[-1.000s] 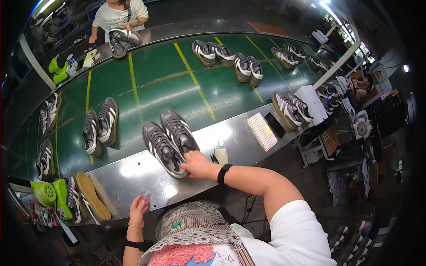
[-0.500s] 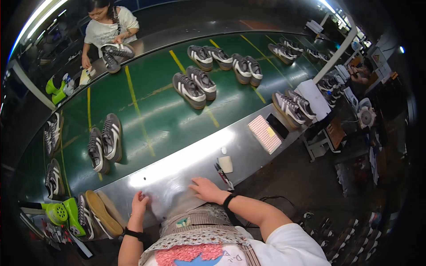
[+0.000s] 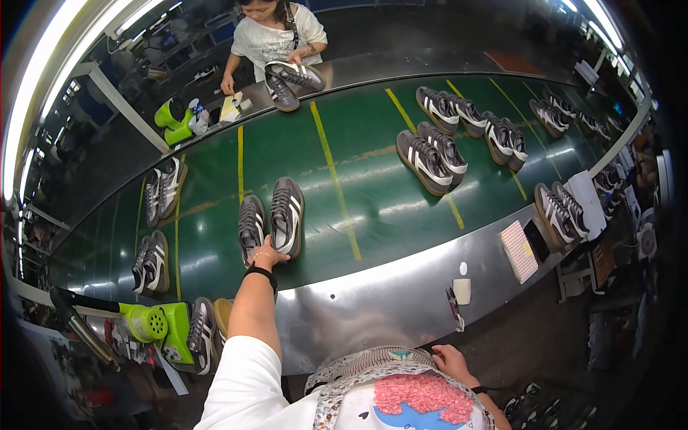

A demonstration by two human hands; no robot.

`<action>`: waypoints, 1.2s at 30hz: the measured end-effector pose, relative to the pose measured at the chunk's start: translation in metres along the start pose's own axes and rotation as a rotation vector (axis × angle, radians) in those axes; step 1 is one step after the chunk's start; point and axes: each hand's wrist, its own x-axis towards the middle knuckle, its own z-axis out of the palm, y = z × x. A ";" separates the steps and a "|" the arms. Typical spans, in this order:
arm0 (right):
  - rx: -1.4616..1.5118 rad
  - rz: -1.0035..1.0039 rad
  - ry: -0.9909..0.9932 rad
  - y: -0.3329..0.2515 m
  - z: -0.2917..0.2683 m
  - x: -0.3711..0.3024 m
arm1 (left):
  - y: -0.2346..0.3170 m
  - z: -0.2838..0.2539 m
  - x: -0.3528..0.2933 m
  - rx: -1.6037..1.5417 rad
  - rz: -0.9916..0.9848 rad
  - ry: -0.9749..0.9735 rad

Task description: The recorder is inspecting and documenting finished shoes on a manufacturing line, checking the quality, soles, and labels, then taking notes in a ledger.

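My left hand (image 3: 266,252) reaches over the green belt to a pair of grey sneakers with white stripes and gum soles. It grips the pair at the heels, with fingers between the left sneaker (image 3: 251,223) and the right sneaker (image 3: 287,215); some fingers are hidden. Both shoes stand upright, toes pointing away from me. My right hand (image 3: 453,362) hangs low by my apron (image 3: 365,364), beside the metal table's front edge. Its fingers are loosely bent and apart, with nothing in them.
More sneaker pairs (image 3: 432,159) stand along the belt (image 3: 358,179). On the metal table (image 3: 387,287) lie dark-handled snips (image 3: 454,308), a cream block (image 3: 461,291), a checkered pad (image 3: 519,252) and a phone (image 3: 536,240). A green blower-like device (image 3: 147,322) stands left. Opposite, a person (image 3: 276,39) holds sneakers.
My left hand has gone from above the metal table out to the sneaker pair's heels. My right hand has drawn back to my side. The whole view has swung left.
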 end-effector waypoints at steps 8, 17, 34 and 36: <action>-0.051 -0.060 -0.067 0.003 0.018 0.000 | 0.004 0.010 -0.031 0.014 0.341 0.220; 0.010 0.045 -0.036 0.018 0.005 0.042 | 0.056 0.029 -0.117 -0.170 0.554 0.055; 0.229 -0.019 -0.173 0.003 -0.006 0.111 | 0.004 0.171 -0.281 -0.764 0.589 0.059; 0.331 0.013 -0.229 -0.008 0.020 0.104 | -0.003 0.171 -0.276 -0.744 0.474 0.031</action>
